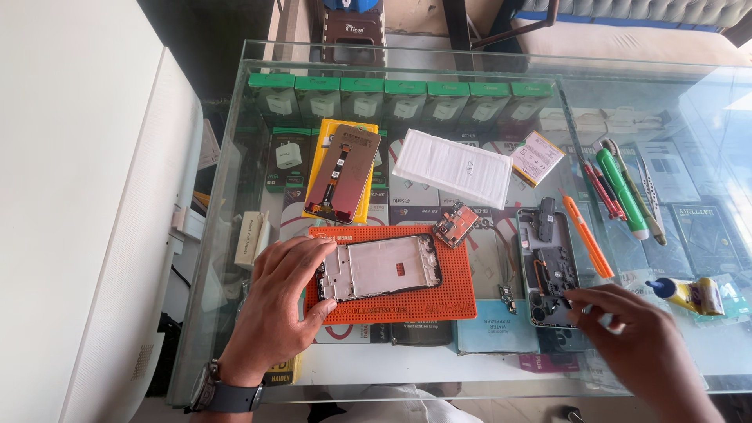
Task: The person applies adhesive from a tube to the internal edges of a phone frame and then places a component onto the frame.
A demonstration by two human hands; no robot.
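Phone repair shop, glass counter (235, 196) over boxed chargers (360, 98), opened phone frame (380, 268), tools (619, 192) laid out
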